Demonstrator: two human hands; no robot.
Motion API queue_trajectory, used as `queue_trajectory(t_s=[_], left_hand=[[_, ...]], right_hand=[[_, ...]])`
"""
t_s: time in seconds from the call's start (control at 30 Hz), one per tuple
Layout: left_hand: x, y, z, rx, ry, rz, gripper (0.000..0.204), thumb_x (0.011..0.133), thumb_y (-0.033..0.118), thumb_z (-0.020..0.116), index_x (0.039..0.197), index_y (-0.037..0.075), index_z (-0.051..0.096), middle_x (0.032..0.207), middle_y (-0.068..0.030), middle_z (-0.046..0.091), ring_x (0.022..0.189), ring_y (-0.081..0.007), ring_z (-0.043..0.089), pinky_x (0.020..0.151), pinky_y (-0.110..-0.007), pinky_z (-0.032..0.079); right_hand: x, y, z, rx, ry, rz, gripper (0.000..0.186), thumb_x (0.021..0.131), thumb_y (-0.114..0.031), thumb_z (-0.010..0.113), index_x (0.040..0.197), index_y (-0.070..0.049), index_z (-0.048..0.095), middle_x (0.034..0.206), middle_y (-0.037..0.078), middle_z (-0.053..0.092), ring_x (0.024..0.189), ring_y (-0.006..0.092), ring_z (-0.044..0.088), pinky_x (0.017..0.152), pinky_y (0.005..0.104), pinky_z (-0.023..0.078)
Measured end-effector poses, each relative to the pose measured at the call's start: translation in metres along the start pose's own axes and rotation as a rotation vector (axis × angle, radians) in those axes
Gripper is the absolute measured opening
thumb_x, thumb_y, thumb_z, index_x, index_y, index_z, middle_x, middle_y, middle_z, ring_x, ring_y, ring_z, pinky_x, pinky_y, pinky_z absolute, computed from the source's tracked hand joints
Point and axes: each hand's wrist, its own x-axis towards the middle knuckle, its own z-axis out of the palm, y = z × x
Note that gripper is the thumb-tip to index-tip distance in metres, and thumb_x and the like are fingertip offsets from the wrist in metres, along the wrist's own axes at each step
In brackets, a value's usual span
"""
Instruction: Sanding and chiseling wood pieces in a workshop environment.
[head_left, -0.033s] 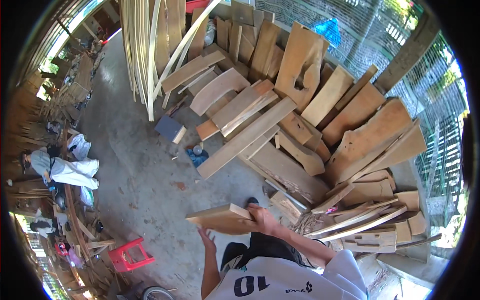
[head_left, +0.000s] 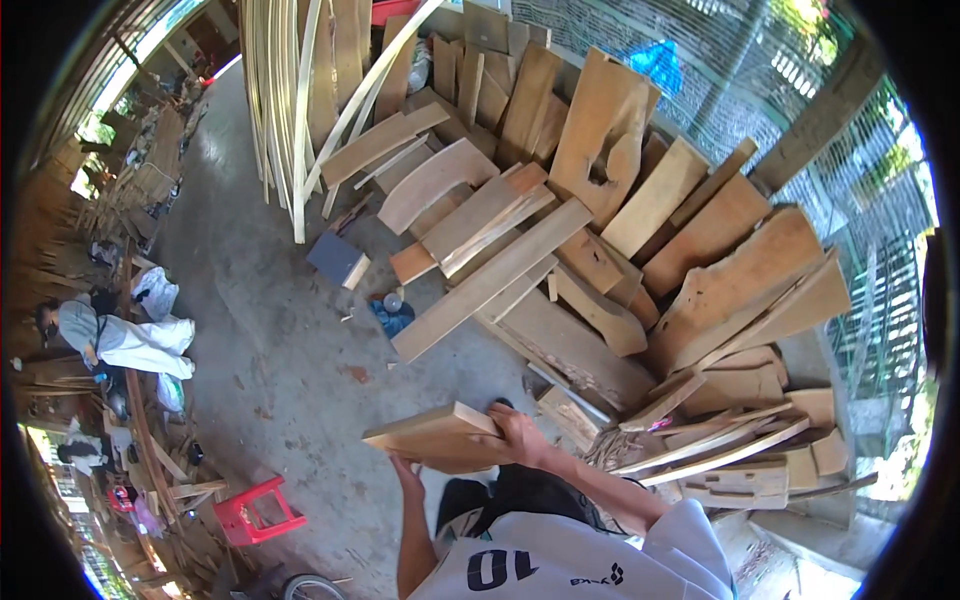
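A short, thick wooden board (head_left: 430, 440) is held up in front of my body, its pale cut edge facing up and its broad brown face toward me. My right hand (head_left: 522, 438) grips its right end, fingers wrapped over the edge. At the lower left, my left hand (head_left: 407, 474) holds the board from beneath; the board hides most of its fingers. Beyond my hands, a long plank (head_left: 495, 280) lies across other boards on the floor. A small offcut block (head_left: 570, 418) lies to the right of my right hand.
Many slabs (head_left: 604, 130) lean against the mesh wall at the right. Long thin strips (head_left: 275, 110) stand at the far left. On the floor are a dark blue box (head_left: 335, 258) and a red plastic stool (head_left: 258, 512). A person (head_left: 130, 340) sits at the left among wood scraps.
The board has shifted slightly left. My left hand, its fingers spread just below the board before, has moved up against its underside. My right hand keeps its grip.
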Motion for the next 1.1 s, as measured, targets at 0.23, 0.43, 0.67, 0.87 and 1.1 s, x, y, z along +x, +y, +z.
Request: queue_trajectory(t_s=[0.23,0.43,0.67,0.87,1.1], left_hand=[[0.091,0.125,0.172,-0.085,0.148,0.075,0.090,0.087,0.078,0.039,0.135,0.003,0.051,0.121,-0.0102,0.065,0.110,-0.0261,0.061,0.097,-0.038,0.047],[0.215,0.150,0.271,0.148,0.229,-0.104,0.102,0.081,0.083,0.043,0.128,-0.006,0.056,0.127,-0.0169,0.061,0.114,-0.0287,0.060,0.096,-0.040,0.049],[0.377,0.161,0.386,0.353,0.449,-0.100,0.094,0.087,0.080,0.032,0.106,-0.003,0.072,0.101,-0.0169,0.073,0.094,-0.0332,0.069,0.083,-0.043,0.054],[0.500,0.178,0.462,0.503,0.472,-0.069,0.090,0.089,0.078,0.034,0.104,-0.002,0.072,0.099,-0.0210,0.072,0.092,-0.0400,0.068,0.082,-0.046,0.053],[0.569,0.142,0.483,0.687,0.379,-0.024,0.087,0.090,0.074,0.035,0.101,-0.004,0.071,0.103,-0.0253,0.069,0.093,-0.0442,0.066,0.082,-0.049,0.052]], right_hand=[[0.160,0.073,-0.092,0.089,0.337,0.417,0.047,0.091,-0.042,0.066,0.107,0.001,0.056,0.087,0.027,0.062,0.083,0.0360,0.066,0.072,0.0450,0.050],[0.165,0.141,-0.157,-0.036,0.555,0.320,0.060,0.096,-0.027,0.062,0.143,0.000,0.037,0.139,0.025,0.050,0.132,0.0358,0.046,0.108,0.0393,0.037],[-0.085,0.154,-0.109,0.549,1.185,0.901,0.039,0.102,-0.030,0.047,0.134,-0.009,0.057,0.108,0.007,0.067,0.090,0.0138,0.061,0.072,0.0275,0.049],[-0.042,0.169,-0.116,0.511,1.057,1.174,0.037,0.101,-0.031,0.048,0.130,-0.009,0.058,0.105,0.006,0.066,0.088,0.0141,0.061,0.071,0.0282,0.049],[-0.020,0.137,-0.093,0.578,0.947,1.405,0.035,0.100,-0.031,0.050,0.126,-0.009,0.059,0.101,0.006,0.066,0.085,0.0144,0.061,0.069,0.0291,0.049]])
